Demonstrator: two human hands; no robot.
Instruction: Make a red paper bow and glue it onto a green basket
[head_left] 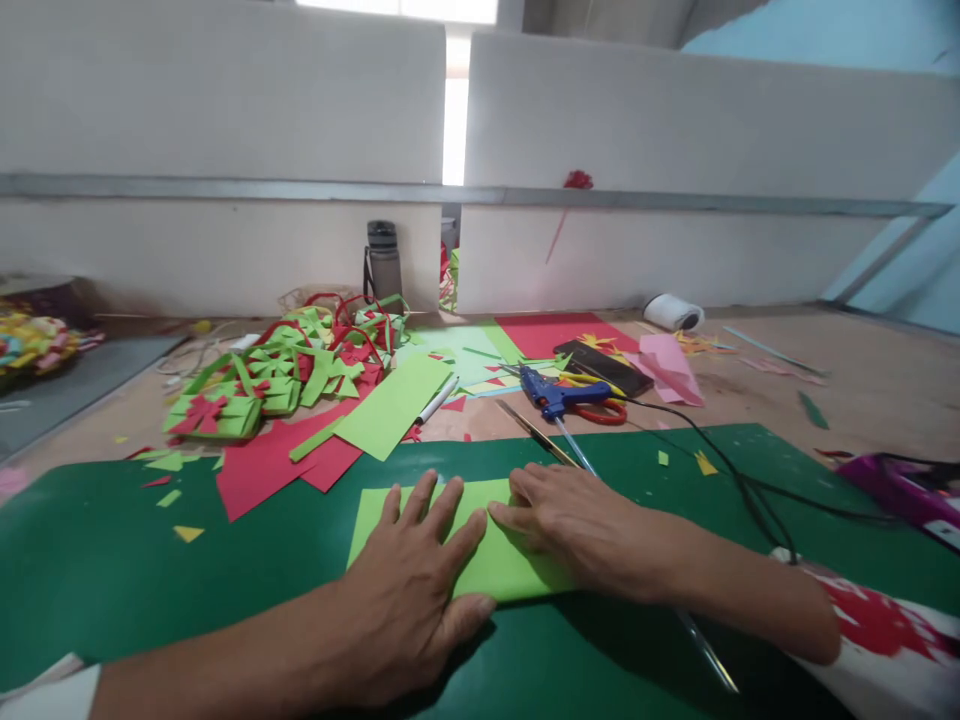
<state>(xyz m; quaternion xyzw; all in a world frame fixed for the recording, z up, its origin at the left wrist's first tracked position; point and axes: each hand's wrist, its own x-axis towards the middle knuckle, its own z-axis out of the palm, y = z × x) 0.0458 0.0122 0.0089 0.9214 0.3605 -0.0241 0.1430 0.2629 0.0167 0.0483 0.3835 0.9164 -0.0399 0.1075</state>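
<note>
A light green sheet of paper [487,570] lies on the green cutting mat [247,590], its near edge rounded like a fold. My left hand [420,575] presses flat on the sheet's left part, fingers spread and thumb along the near edge. On the right part rests my right hand [570,520], fingers curled together at the far edge with the thumb pointing left; its fingertips are partly hidden. Beyond it, a blue glue gun [555,390] lies with a clear glue stick. Close to that are a brown pointed tool [536,430] and red-handled scissors [604,412].
Green paper bags with red bows [277,370] are heaped at the back left. Red paper [277,460], a white pen [437,400] and a dark phone [604,365] lie ahead. A black cord [712,435] crosses the right side. A bottle [384,262] stands by the white panel.
</note>
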